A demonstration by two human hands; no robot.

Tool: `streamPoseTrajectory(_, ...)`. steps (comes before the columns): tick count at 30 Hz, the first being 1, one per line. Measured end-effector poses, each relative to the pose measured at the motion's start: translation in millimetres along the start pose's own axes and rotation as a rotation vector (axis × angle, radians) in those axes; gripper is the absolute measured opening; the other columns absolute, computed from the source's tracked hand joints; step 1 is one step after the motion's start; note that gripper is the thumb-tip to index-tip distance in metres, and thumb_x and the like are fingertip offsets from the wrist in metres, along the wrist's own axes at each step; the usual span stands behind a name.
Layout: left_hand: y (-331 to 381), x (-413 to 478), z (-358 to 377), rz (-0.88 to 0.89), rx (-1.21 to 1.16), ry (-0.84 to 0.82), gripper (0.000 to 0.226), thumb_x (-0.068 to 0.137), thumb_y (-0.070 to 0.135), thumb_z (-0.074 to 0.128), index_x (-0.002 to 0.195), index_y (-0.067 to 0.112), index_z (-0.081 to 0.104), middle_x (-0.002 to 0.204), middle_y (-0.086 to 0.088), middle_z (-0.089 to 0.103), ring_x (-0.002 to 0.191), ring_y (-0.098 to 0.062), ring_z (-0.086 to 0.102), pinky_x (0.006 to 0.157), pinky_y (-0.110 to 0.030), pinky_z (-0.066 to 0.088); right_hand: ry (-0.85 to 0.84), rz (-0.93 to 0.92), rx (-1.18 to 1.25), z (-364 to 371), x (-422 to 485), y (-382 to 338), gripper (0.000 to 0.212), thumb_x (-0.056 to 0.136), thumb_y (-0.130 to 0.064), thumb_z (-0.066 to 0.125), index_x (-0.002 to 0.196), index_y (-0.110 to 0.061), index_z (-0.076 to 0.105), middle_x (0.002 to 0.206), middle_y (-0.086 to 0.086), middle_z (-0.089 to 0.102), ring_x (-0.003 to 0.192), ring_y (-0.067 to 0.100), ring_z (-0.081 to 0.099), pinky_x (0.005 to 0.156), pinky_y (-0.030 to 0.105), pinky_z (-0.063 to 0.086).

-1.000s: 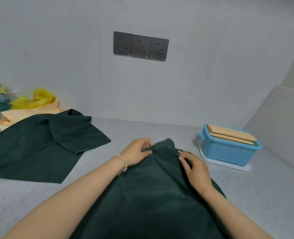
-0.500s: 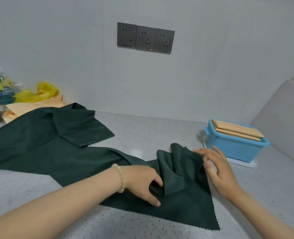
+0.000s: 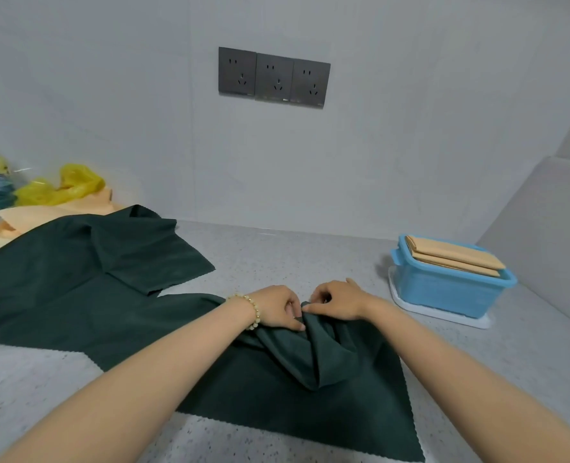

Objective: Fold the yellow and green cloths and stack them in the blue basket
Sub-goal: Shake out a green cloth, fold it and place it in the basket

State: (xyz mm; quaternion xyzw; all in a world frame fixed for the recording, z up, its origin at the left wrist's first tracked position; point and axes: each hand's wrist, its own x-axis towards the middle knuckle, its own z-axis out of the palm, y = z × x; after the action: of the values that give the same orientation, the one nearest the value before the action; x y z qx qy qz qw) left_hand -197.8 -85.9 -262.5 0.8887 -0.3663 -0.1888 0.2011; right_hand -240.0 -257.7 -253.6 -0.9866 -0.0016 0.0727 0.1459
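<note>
Left grip (image 3: pixel 278 307) pinched bunched green cloth (image 3: pixel 310 412) | right grip (image 3: pixel 338 300) just beside it, pinched same fold | cloth lay on counter (image 3: pixel 293 259) below both grips | blue basket (image 3: pixel 444 295) right of right grip, held folded yellow cloths (image 3: pixel 454 255).

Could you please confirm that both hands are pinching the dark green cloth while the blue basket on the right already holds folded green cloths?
Not quite: the folded cloths in the blue basket are yellow, not green, as the head view shows. The rest holds: the left hand and right hand both pinch the dark green cloth.
</note>
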Motion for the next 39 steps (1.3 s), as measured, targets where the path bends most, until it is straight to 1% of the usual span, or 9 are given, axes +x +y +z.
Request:
streamPoseTrajectory(4, -8.0, -0.3, -3.5, 0.004, -0.079, -0.023, 0.025, 0.085, 0.028, 0.071, 0.099, 0.008, 0.07, 0.072, 0.011, 0.059, 0.065, 0.0, 0.052, 0.069, -0.012, 0.043, 0.018, -0.132, 0.117, -18.0, -1.7, 3.5, 0.018, 0.085, -0.032, 0.068, 0.087, -0.014, 0.065, 0.09, -0.003, 0.066, 0.093, 0.014, 0.059, 0.108, 0.042, 0.033)
streamPoseTrajectory(8, -19.9, -4.9, -17.4, 0.02, -0.11, 0.061, 0.023, 0.091, 0.028, 0.063, 0.091, 0.008, 0.073, 0.087, -0.001, 0.07, 0.069, 0.0, 0.055, 0.074, -0.013, 0.046, 0.286, -0.224, 0.259, -43.4, -10.1, 10.0, 0.008, 0.09, -0.024, 0.063, 0.084, -0.021, 0.059, 0.067, -0.01, 0.056, 0.075, 0.009, 0.059, 0.118, 0.042, 0.014)
streamPoseTrajectory(16, -48.4, -12.2, -62.5, -0.081, -0.131, 0.152, 0.048, 0.096, 0.055, 0.04, 0.063, 0.021, 0.052, 0.059, 0.012, 0.05, 0.057, -0.006, 0.045, 0.058, -0.013, 0.035, 0.828, -0.338, 0.305, -90.4, -13.5, 27.3, 0.02, 0.093, -0.02, 0.058, 0.091, -0.04, 0.057, 0.092, -0.025, 0.062, 0.091, -0.005, 0.059, 0.116, 0.019, 0.002)
streamPoseTrajectory(20, -58.6, -18.7, -72.8, -0.122, -0.144, 0.078, 0.041, 0.077, 0.073, 0.055, 0.084, 0.034, 0.066, 0.056, 0.026, 0.058, 0.055, 0.009, 0.054, 0.063, -0.01, 0.039, 0.763, -0.285, 0.419, -94.7, -9.1, 33.7, 0.021, 0.096, -0.024, 0.053, 0.089, -0.043, 0.058, 0.084, -0.026, 0.065, 0.085, -0.003, 0.061, 0.083, 0.009, 0.04)
streamPoseTrajectory(23, -62.8, -21.1, -73.4, -0.082, -0.2, -0.002, 0.046, 0.074, 0.068, 0.064, 0.104, 0.033, 0.065, 0.074, 0.023, 0.07, 0.07, 0.007, 0.063, 0.073, -0.011, 0.043, 0.721, -0.282, 0.484, -94.9, -3.6, 31.3, 0.02, 0.098, -0.025, 0.05, 0.093, -0.042, 0.059, 0.08, -0.016, 0.069, 0.072, 0.004, 0.059, 0.068, 0.014, 0.044)
streamPoseTrajectory(29, -58.0, -30.5, -92.9, -0.004, -0.298, -0.069, 0.037, 0.086, 0.047, 0.065, 0.061, 0.02, 0.06, 0.051, 0.017, 0.052, 0.048, 0.001, 0.044, 0.057, -0.009, 0.038, 0.671, -0.316, 0.583, -112.7, 1.6, 17.0, 0.018, 0.098, -0.023, 0.05, 0.094, -0.036, 0.061, 0.07, -0.014, 0.068, 0.06, 0.001, 0.056, 0.06, 0.01, 0.042)
streamPoseTrajectory(34, -30.6, -26.0, -109.6, -0.034, -0.502, 0.072, 0.048, 0.091, 0.062, 0.036, 0.113, 0.028, 0.062, 0.086, 0.011, 0.069, 0.074, -0.005, 0.06, 0.075, -0.018, 0.048, 0.563, -0.455, 0.68, -128.8, -0.4, -15.2, 0.013, 0.098, -0.022, 0.05, 0.098, -0.026, 0.062, 0.072, 0.0, 0.068, 0.062, 0.01, 0.056, 0.058, 0.015, 0.045)
streamPoseTrajectory(36, -13.9, -21.1, -112.2, 0.116, -0.59, 0.13, 0.048, 0.085, 0.068, 0.041, 0.124, 0.043, 0.053, 0.115, 0.02, 0.064, 0.104, 0.002, 0.06, 0.09, -0.02, 0.046, 0.51, -0.516, 0.661, -133.7, -0.7, -33.7, 0.012, 0.097, -0.02, 0.051, 0.098, -0.024, 0.063, 0.076, 0.002, 0.07, 0.066, 0.009, 0.059, 0.063, 0.016, 0.047)
streamPoseTrajectory(39, 14.7, -15.9, -116.7, 0.262, -0.795, 0.115, 0.039, 0.085, 0.056, 0.058, 0.12, 0.04, 0.056, 0.119, 0.019, 0.065, 0.11, 0.002, 0.059, 0.081, -0.015, 0.049, 0.514, -0.569, 0.643, -144.5, -3.1, -54.1, 0.012, 0.096, -0.017, 0.053, 0.096, -0.023, 0.064, 0.082, 0.002, 0.072, 0.072, 0.009, 0.063, 0.07, 0.021, 0.05)
